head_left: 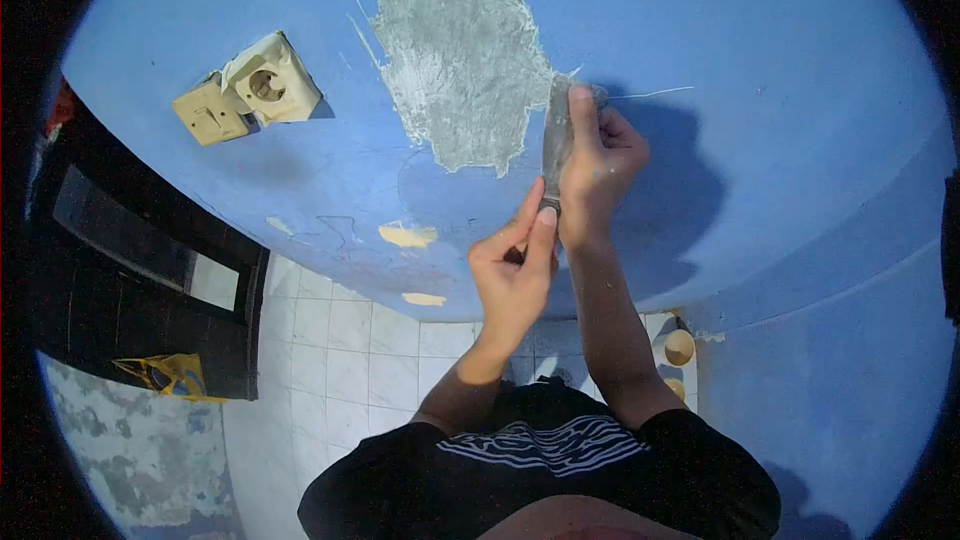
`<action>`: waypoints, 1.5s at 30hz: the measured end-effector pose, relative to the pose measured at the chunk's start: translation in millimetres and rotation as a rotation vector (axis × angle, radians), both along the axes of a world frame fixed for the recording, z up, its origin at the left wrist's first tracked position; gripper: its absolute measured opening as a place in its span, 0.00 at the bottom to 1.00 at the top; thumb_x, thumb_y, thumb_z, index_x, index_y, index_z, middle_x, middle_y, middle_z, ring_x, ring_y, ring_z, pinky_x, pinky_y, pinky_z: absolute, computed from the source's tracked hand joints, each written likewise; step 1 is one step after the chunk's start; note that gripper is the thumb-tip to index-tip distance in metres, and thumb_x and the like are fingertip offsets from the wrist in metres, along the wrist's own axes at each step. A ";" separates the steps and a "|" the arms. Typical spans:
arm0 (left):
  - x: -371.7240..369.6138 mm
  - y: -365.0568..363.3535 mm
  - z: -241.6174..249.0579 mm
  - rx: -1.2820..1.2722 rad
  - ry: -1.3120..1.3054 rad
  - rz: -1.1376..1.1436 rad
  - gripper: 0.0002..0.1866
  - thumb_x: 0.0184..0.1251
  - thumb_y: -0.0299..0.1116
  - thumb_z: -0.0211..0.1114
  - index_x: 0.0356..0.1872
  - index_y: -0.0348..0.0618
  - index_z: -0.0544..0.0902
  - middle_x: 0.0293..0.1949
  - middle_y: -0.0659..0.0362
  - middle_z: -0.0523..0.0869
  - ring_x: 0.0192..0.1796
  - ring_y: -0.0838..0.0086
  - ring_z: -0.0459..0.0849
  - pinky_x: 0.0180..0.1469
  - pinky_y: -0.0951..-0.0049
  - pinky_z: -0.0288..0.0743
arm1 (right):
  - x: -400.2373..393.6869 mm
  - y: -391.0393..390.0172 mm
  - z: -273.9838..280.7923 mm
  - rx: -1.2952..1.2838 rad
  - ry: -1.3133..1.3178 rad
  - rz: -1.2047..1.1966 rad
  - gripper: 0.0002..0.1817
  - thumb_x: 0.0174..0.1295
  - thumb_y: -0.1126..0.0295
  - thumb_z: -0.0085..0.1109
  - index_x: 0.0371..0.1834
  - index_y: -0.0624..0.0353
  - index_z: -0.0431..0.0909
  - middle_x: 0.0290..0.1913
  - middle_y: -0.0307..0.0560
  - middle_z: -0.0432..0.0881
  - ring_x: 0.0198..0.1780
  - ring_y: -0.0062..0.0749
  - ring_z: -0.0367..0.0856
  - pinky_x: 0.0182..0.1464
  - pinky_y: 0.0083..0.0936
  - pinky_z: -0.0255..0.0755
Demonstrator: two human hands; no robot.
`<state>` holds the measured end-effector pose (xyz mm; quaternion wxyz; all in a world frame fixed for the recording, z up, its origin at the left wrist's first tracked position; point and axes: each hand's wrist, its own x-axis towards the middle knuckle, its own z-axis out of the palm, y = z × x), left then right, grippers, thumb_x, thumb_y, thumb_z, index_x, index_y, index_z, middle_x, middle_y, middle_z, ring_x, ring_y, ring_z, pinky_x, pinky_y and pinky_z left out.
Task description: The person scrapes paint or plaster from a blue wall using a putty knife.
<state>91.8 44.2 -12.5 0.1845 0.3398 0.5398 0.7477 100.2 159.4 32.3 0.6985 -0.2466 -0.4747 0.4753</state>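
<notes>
A grey, flat-bladed scraper (556, 140) is held against the blue wall (780, 30), right at the edge of a bare grey patch (465, 60) where paint is gone. My right hand (600, 170) is closed on the blade's right side, thumb stretched up along it near the top. Lower down, my left hand (515, 260) pinches the scraper's bottom end between thumb and fingers. Most of the handle is hidden by the fingers. A thin pale scratch line runs out to the right of my right hand.
A socket (268, 85) hangs loose beside a switch plate (208, 112) at left. Below are small cream paint chips (408, 236), a dark wooden frame (110, 285) with a yellow bag (170, 376), and white floor tiles (340, 350). Round cream objects (679, 347) stand at right.
</notes>
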 end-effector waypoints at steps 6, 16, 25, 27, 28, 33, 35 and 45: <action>-1.4 -4.0 -9.7 0.013 -0.022 -0.008 0.18 0.72 0.27 0.63 0.61 0.37 0.80 0.21 0.71 0.76 0.21 0.90 0.67 0.23 0.85 0.60 | 2.9 -3.7 -7.7 -0.126 -0.061 0.052 0.24 0.65 0.64 0.67 0.11 0.58 0.71 0.17 0.25 0.66 0.21 0.10 0.57 0.23 0.19 0.49; -4.8 -3.3 -9.6 0.055 0.004 -0.013 0.19 0.72 0.28 0.64 0.61 0.36 0.80 0.22 0.68 0.77 0.19 0.88 0.68 0.20 0.84 0.59 | -4.0 -0.9 -8.4 -0.064 0.034 0.074 0.25 0.63 0.63 0.69 0.11 0.57 0.70 0.17 0.26 0.67 0.22 0.11 0.58 0.24 0.19 0.50; -10.6 -5.9 -4.3 0.016 0.003 -0.019 0.19 0.71 0.29 0.64 0.61 0.36 0.80 0.21 0.69 0.76 0.18 0.87 0.68 0.19 0.83 0.59 | -12.9 -4.8 -4.2 -0.058 0.053 -0.111 0.23 0.62 0.60 0.71 0.15 0.60 0.72 0.16 0.29 0.69 0.21 0.12 0.59 0.23 0.21 0.52; -12.6 -4.4 -2.2 0.019 -0.034 -0.021 0.18 0.71 0.28 0.64 0.60 0.37 0.81 0.21 0.70 0.76 0.20 0.89 0.67 0.21 0.84 0.59 | -11.1 -9.4 -8.3 -0.099 -0.023 -0.145 0.24 0.61 0.59 0.71 0.15 0.61 0.72 0.16 0.29 0.69 0.21 0.13 0.60 0.23 0.21 0.53; -11.9 -3.7 -1.7 0.019 -0.077 -0.025 0.17 0.71 0.27 0.64 0.59 0.37 0.82 0.21 0.72 0.75 0.22 0.90 0.67 0.23 0.85 0.59 | -10.8 -7.4 -6.1 -0.100 -0.024 -0.148 0.24 0.61 0.59 0.71 0.15 0.61 0.72 0.16 0.29 0.69 0.21 0.13 0.60 0.23 0.21 0.53; -8.8 1.5 3.7 0.028 -0.094 -0.042 0.17 0.71 0.27 0.64 0.60 0.38 0.82 0.20 0.71 0.76 0.21 0.90 0.68 0.23 0.85 0.59 | -10.8 3.7 -5.9 -0.010 -0.016 -0.174 0.24 0.60 0.59 0.72 0.15 0.61 0.72 0.16 0.30 0.69 0.21 0.13 0.61 0.22 0.21 0.54; -5.4 -0.5 -1.3 0.039 -0.107 -0.039 0.17 0.71 0.27 0.64 0.60 0.38 0.81 0.20 0.71 0.76 0.21 0.90 0.68 0.23 0.85 0.60 | -6.9 -1.0 -11.5 -0.038 -0.008 -0.139 0.23 0.60 0.61 0.72 0.15 0.61 0.73 0.16 0.30 0.70 0.21 0.12 0.62 0.23 0.19 0.55; 5.4 -1.9 -2.1 0.023 -0.111 -0.019 0.18 0.73 0.27 0.63 0.61 0.36 0.80 0.21 0.71 0.76 0.22 0.90 0.68 0.24 0.86 0.61 | -2.5 5.8 -7.9 0.022 -0.030 -0.105 0.23 0.61 0.60 0.70 0.15 0.62 0.73 0.15 0.30 0.70 0.22 0.12 0.62 0.22 0.21 0.55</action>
